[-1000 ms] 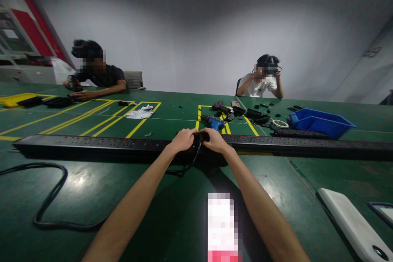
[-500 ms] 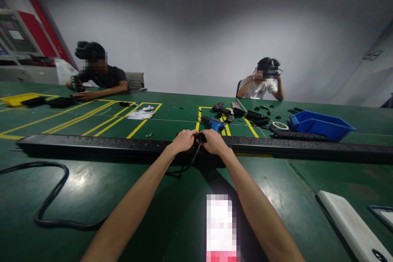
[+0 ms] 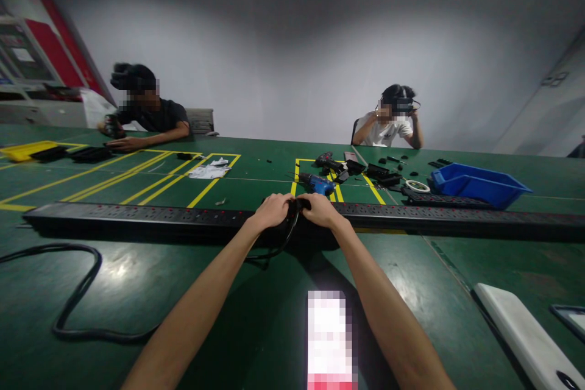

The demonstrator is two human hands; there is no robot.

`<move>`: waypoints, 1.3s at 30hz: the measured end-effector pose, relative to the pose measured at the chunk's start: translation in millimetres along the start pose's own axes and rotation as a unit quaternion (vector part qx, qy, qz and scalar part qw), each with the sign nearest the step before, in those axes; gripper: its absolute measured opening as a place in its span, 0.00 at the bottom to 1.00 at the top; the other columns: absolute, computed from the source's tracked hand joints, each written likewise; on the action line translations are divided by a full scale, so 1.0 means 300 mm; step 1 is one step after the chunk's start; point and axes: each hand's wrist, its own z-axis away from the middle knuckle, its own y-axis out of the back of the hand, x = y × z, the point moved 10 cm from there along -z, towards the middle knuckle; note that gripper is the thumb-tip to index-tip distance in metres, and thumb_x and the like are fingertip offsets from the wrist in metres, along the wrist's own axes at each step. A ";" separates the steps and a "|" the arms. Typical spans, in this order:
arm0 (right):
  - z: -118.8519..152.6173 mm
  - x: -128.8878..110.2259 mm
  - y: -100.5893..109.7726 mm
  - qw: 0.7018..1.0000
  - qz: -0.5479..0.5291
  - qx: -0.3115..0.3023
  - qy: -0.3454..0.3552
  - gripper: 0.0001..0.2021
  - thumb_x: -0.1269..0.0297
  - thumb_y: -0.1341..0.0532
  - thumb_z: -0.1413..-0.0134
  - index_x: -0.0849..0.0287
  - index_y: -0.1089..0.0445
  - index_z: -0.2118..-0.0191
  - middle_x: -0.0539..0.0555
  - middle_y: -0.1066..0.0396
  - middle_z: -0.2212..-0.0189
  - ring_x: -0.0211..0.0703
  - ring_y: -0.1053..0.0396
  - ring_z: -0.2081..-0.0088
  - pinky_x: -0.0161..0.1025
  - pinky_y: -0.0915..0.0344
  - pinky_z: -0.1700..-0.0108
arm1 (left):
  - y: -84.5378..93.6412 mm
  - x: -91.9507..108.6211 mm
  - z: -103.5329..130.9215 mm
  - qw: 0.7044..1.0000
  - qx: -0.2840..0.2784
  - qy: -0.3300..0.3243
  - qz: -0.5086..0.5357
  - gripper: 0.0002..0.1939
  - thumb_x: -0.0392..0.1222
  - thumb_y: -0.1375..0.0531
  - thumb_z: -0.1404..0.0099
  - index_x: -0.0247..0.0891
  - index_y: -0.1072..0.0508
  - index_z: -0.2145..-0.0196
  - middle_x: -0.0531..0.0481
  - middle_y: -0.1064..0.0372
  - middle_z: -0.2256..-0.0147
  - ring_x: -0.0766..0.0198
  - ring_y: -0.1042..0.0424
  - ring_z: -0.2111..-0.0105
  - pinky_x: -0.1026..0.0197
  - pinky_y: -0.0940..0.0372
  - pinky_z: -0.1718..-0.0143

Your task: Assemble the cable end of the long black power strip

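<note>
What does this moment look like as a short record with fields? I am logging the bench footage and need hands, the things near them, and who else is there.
left hand: left hand rests on the long black power strip, fingers curled at a black plug
right hand: right hand on the same plug, from the other side
cable: black cable loops over the green table
beyond strip: blue drill, blue bin, tape roll
others: two seated people across the table

Plug [image 3: 298,203] now slightly higher between hands
</note>
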 end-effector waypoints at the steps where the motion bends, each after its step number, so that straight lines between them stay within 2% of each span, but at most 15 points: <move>1: 0.000 0.002 0.002 1.000 -0.017 0.000 0.003 0.19 0.70 0.43 0.45 0.58 0.28 0.48 0.56 0.25 0.54 0.47 0.29 0.54 0.37 0.39 0.52 | -0.001 0.000 0.000 1.000 0.001 -0.001 -0.003 0.19 0.40 0.52 0.30 0.45 0.30 0.46 0.44 0.27 0.52 0.54 0.29 0.51 0.53 0.37 0.48; 4: -0.004 0.008 0.013 0.998 -0.059 0.013 -0.005 0.17 0.68 0.47 0.39 0.59 0.27 0.49 0.56 0.25 0.53 0.44 0.29 0.54 0.36 0.40 0.51 | -0.003 0.001 -0.001 1.000 0.005 -0.006 -0.007 0.19 0.40 0.53 0.29 0.46 0.30 0.46 0.44 0.27 0.52 0.54 0.29 0.51 0.52 0.37 0.48; 7: -0.012 0.018 0.016 0.996 -0.079 0.034 -0.036 0.19 0.57 0.51 0.32 0.59 0.25 0.57 0.56 0.23 0.60 0.43 0.29 0.59 0.36 0.39 0.56 | -0.008 -0.001 -0.003 1.000 0.001 -0.007 -0.012 0.19 0.39 0.53 0.29 0.46 0.31 0.46 0.44 0.27 0.53 0.54 0.29 0.52 0.52 0.36 0.50; 9: -0.016 0.023 0.016 0.993 -0.094 0.054 -0.050 0.21 0.51 0.50 0.33 0.59 0.25 0.61 0.56 0.24 0.63 0.42 0.29 0.61 0.36 0.39 0.59 | -0.012 -0.006 -0.004 1.000 -0.002 -0.003 -0.020 0.19 0.39 0.53 0.30 0.44 0.31 0.46 0.43 0.27 0.54 0.53 0.29 0.52 0.52 0.36 0.51; 11: -0.020 0.025 0.013 0.989 -0.119 0.068 -0.050 0.20 0.50 0.47 0.35 0.60 0.25 0.61 0.56 0.24 0.62 0.42 0.29 0.61 0.35 0.39 0.59 | -0.015 -0.010 -0.006 1.000 -0.002 -0.002 -0.025 0.18 0.40 0.53 0.30 0.42 0.31 0.47 0.41 0.28 0.53 0.52 0.30 0.52 0.52 0.37 0.50; 19: -0.017 0.033 0.001 0.982 -0.172 0.078 -0.019 0.15 0.53 0.42 0.39 0.59 0.26 0.59 0.55 0.25 0.61 0.43 0.30 0.60 0.36 0.37 0.58 | -0.022 -0.014 -0.011 1.000 0.006 -0.009 -0.014 0.20 0.39 0.53 0.30 0.44 0.32 0.44 0.43 0.28 0.51 0.53 0.31 0.50 0.52 0.38 0.48; 23: -0.014 0.032 -0.003 0.982 -0.176 0.063 -0.002 0.11 0.66 0.45 0.40 0.59 0.27 0.58 0.54 0.25 0.59 0.43 0.30 0.57 0.37 0.37 0.55 | -0.015 -0.007 -0.006 1.000 0.011 -0.016 -0.016 0.19 0.40 0.53 0.29 0.45 0.31 0.45 0.44 0.28 0.52 0.53 0.30 0.51 0.52 0.37 0.48; 25: -0.011 0.025 -0.005 0.987 -0.155 0.053 0.009 0.14 0.72 0.44 0.46 0.59 0.27 0.55 0.54 0.26 0.58 0.44 0.31 0.56 0.37 0.37 0.53 | -0.011 -0.005 -0.005 1.000 0.014 -0.019 -0.016 0.19 0.40 0.54 0.29 0.45 0.31 0.45 0.44 0.27 0.52 0.53 0.30 0.52 0.52 0.37 0.48; 28: -0.002 0.007 0.002 0.994 -0.091 0.053 0.022 0.19 0.73 0.41 0.53 0.60 0.29 0.53 0.56 0.27 0.57 0.46 0.32 0.56 0.39 0.38 0.52 | -0.012 -0.008 -0.006 1.000 0.013 -0.016 -0.016 0.20 0.40 0.54 0.29 0.45 0.31 0.45 0.44 0.27 0.53 0.53 0.30 0.52 0.52 0.37 0.49; 39: 0.002 -0.052 0.006 0.994 0.111 -0.001 0.017 0.16 0.63 0.40 0.43 0.62 0.31 0.50 0.62 0.27 0.56 0.51 0.33 0.54 0.41 0.41 0.52 | -0.023 -0.009 -0.012 1.000 0.007 -0.018 -0.023 0.20 0.40 0.54 0.29 0.45 0.32 0.44 0.44 0.28 0.51 0.52 0.29 0.51 0.51 0.37 0.48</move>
